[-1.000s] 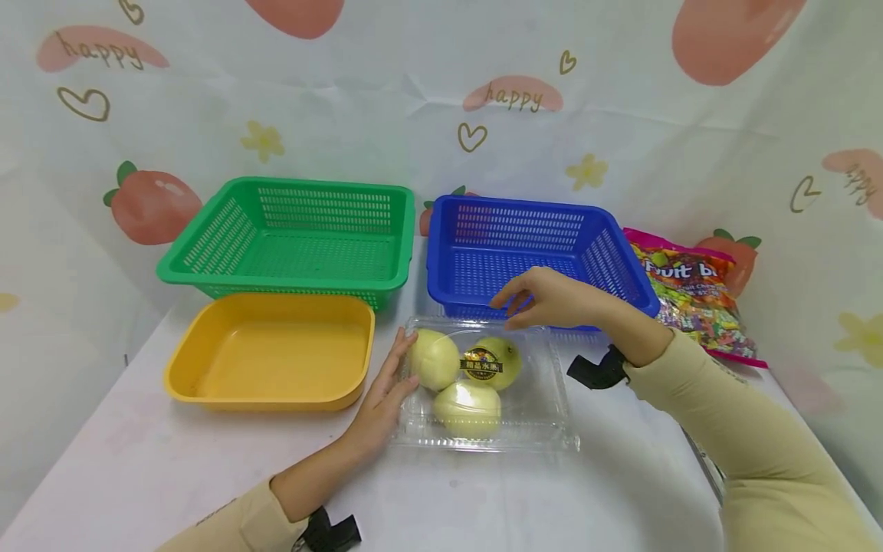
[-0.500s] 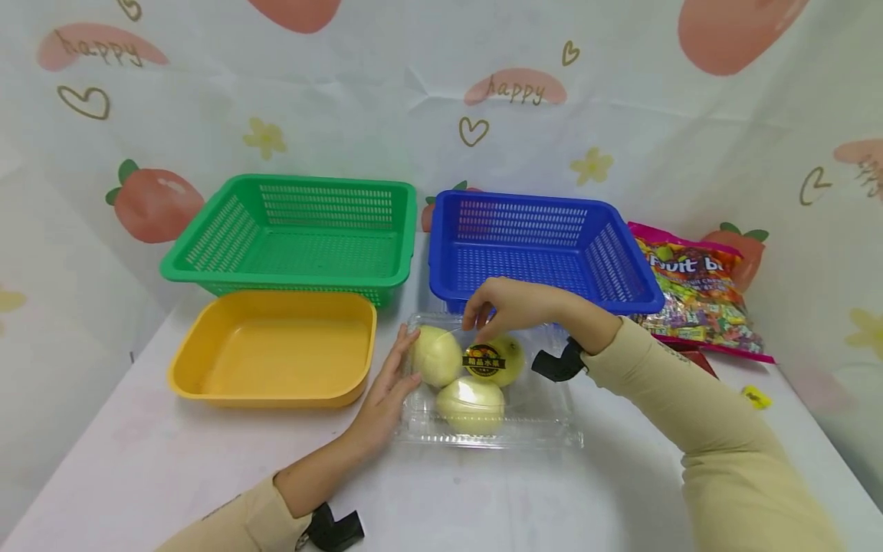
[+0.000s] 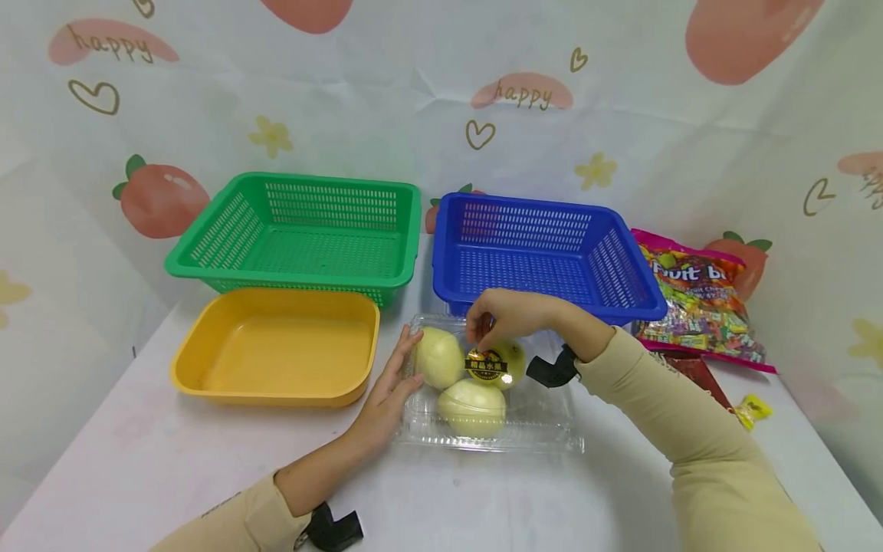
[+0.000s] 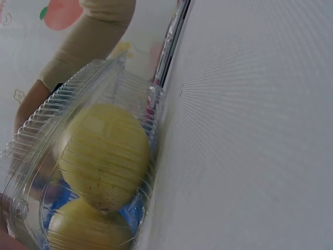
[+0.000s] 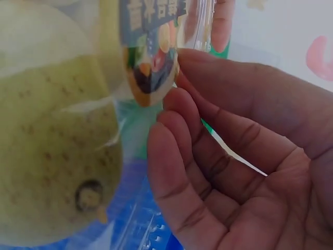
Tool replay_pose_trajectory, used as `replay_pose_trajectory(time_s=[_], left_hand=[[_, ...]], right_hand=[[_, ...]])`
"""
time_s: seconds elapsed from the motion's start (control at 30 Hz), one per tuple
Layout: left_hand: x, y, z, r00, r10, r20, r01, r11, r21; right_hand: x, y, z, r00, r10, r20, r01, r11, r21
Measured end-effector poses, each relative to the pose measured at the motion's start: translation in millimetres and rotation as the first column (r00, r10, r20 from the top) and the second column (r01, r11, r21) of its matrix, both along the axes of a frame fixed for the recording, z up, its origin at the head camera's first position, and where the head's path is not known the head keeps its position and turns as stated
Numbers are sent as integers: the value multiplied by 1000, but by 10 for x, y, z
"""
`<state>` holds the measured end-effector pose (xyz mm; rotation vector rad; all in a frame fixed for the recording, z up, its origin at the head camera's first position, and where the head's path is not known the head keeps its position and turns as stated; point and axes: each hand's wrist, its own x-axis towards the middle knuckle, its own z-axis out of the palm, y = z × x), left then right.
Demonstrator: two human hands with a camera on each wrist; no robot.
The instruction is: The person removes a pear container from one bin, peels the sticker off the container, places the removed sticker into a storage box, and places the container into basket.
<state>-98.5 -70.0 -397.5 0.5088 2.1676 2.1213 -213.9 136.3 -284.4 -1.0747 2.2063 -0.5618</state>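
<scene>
A clear plastic clamshell box [image 3: 541, 406] lies on the table with three pale yellow-green fruits [image 3: 439, 359] inside; brown specks show on one fruit [image 5: 57, 151]. My left hand [image 3: 382, 399] rests along the box's left side, fingers fairly straight, thumb at the lid's edge. Over the far part of the lid is my right hand [image 3: 513, 316], fingers curled. A black and gold label [image 3: 486, 366] sits on the lid. In the right wrist view, the thumb and index fingertip of the right hand [image 5: 234, 140] meet at the label's edge [image 5: 151, 62] and pinch it.
Behind the box stands a blue basket [image 3: 552, 310], with a green basket [image 3: 317, 284] to its left. A yellow tray [image 3: 276, 395] is left of the box. At the right lie a candy bag [image 3: 704, 307], a dark red item [image 3: 700, 376] and a yellow-wrapped sweet [image 3: 752, 411].
My right hand has moved left and down from near the blue basket's front rim to the label on the lid. The left hand has stayed at the box's side.
</scene>
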Motion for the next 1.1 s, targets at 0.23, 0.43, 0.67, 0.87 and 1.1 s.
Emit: replay_pose_trajectory(time_s=[0.23, 0.43, 0.67, 0.87, 1.1], left_hand=[[2, 0, -3, 1000, -1, 4, 1, 1000, -1], [1, 0, -3, 1000, 0, 7, 0, 1000, -2], [5, -2, 0, 1000, -5, 13, 5, 1000, -6], [6, -3, 0, 1000, -7, 22, 8, 1000, -9], [-1, -9, -13, 1000, -12, 18, 13, 1000, -14]], right_hand=[[3, -11, -28, 1000, 10, -12, -10, 1000, -5], [5, -26, -42, 1000, 10, -26, -10, 1000, 14], [24, -27, -45, 998, 47, -43, -46, 998, 34], [13, -1, -46, 997, 65, -38, -64, 998, 17], [-30, 23, -76, 999, 51, -3, -51, 998, -48]])
